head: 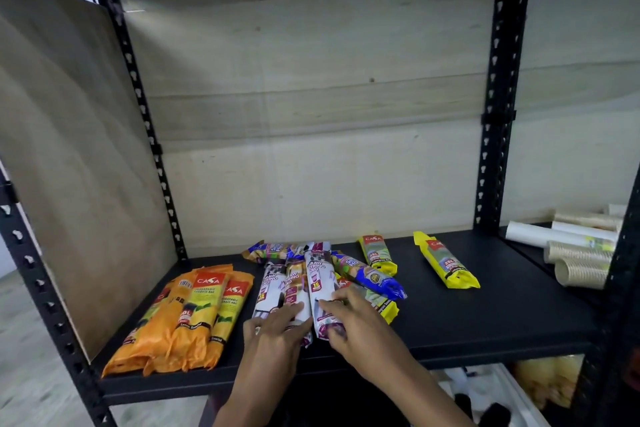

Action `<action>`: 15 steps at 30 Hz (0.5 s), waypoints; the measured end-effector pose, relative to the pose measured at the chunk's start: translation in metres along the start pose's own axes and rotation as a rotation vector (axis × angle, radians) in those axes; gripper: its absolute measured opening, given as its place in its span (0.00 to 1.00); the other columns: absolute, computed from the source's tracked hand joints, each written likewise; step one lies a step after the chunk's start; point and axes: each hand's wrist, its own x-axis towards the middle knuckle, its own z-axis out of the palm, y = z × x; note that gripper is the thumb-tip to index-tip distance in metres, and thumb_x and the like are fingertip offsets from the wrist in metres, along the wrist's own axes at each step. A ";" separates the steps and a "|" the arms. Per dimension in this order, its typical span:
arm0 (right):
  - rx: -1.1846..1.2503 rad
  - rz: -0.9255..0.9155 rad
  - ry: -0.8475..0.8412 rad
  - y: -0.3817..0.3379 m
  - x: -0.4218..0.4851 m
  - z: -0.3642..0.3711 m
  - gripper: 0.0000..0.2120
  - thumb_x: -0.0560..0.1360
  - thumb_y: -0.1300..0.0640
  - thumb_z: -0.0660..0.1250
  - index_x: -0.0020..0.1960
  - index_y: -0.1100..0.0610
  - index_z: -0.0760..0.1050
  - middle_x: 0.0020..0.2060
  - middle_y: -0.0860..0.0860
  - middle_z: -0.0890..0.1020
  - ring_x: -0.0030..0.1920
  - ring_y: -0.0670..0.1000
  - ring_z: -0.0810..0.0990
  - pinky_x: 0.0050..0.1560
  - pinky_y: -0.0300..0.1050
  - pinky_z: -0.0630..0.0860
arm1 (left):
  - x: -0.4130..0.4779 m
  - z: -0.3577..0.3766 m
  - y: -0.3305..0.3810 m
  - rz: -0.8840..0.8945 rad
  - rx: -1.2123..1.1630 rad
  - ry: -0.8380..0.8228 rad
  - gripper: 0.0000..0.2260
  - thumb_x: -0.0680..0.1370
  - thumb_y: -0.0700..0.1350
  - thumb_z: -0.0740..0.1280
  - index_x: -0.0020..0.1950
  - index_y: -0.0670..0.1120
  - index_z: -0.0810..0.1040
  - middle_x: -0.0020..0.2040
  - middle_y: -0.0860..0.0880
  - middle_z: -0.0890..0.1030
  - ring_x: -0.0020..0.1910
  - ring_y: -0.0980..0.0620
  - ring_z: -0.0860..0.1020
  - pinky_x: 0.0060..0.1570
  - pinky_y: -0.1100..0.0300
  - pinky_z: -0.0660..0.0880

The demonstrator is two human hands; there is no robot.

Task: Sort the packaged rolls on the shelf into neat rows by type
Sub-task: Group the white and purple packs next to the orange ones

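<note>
On the black shelf (pixel 467 319), several orange packs (pixel 194 319) lie side by side at the left. Three white drawstring-bag rolls (pixel 277 288) lie in the middle. My left hand (pixel 277 326) rests flat on the near ends of the left two. My right hand (pixel 349 319) grips the near end of the rightmost white roll (pixel 320 281). Blue packs (pixel 367 274) lie behind and to the right of them, one (pixel 273 250) across the back. Yellow packs lie at the right: one (pixel 377 253) behind, one (pixel 446 265) apart, one (pixel 384 305) partly under my right hand.
Plywood panels close the back and left side. Black perforated uprights (pixel 498 97) stand at the corners. On the neighbouring shelf at the right lie sleeves of paper cups (pixel 578 262) and white rolls (pixel 533 236). Boxes show on the level below.
</note>
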 end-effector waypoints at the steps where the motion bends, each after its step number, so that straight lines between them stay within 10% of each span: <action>1: 0.000 -0.003 0.005 -0.001 0.000 0.003 0.22 0.78 0.54 0.63 0.72 0.47 0.69 0.66 0.46 0.67 0.63 0.45 0.72 0.55 0.37 0.72 | -0.001 0.000 -0.001 -0.006 0.005 0.010 0.26 0.59 0.38 0.81 0.53 0.58 0.84 0.60 0.51 0.82 0.57 0.52 0.81 0.47 0.50 0.70; 15: 0.009 0.014 0.040 -0.006 -0.006 0.028 0.23 0.77 0.53 0.65 0.71 0.45 0.69 0.69 0.46 0.61 0.64 0.48 0.71 0.59 0.40 0.75 | -0.010 -0.001 0.009 -0.095 -0.160 0.041 0.36 0.64 0.33 0.75 0.68 0.56 0.73 0.63 0.54 0.80 0.63 0.60 0.71 0.49 0.58 0.58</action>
